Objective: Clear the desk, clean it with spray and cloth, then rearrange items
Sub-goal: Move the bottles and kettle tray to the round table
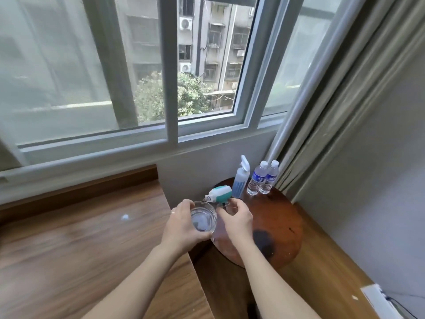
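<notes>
The left hand holds a clear glass bowl in its grip, fingers curled round the rim, over the edge of the wooden bench. At the bowl's 3 o'clock, the right hand pinches a small clear item I cannot identify. A teal-and-white device lies at the bowl's 12 o'clock on a round wooden stool. At its 1 o'clock stand a spray bottle and two water bottles.

Spray bottle and water bottles crowd the round table's back; its front lies open.
</notes>
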Demonstrator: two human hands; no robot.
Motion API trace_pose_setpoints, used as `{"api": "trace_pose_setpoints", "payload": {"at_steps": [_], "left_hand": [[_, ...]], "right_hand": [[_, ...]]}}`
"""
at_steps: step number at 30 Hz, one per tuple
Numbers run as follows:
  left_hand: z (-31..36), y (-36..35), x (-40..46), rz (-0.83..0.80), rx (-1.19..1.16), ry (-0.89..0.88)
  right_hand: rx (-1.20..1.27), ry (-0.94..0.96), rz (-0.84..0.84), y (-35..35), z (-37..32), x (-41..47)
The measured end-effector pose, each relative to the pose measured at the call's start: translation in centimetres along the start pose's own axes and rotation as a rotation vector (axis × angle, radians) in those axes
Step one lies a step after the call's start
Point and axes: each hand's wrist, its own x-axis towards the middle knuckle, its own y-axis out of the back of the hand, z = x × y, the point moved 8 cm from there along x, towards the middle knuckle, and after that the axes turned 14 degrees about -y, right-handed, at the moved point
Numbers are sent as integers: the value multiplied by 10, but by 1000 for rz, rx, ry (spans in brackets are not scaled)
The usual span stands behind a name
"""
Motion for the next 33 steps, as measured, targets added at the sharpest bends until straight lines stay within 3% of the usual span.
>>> {"api": "trace_pose_setpoints", "payload": {"at_steps": [11, 21, 33], "left_hand": [[25, -114, 78, -167, -40, -92], [40, -233, 145, -183, -77, -5], [6, -355, 211, -197, 29, 93]], "right_hand": [[27, -110, 191, 68, 53, 85], [26, -192, 170, 114, 112, 204], [-58, -234, 204, 128, 190, 339]]}}
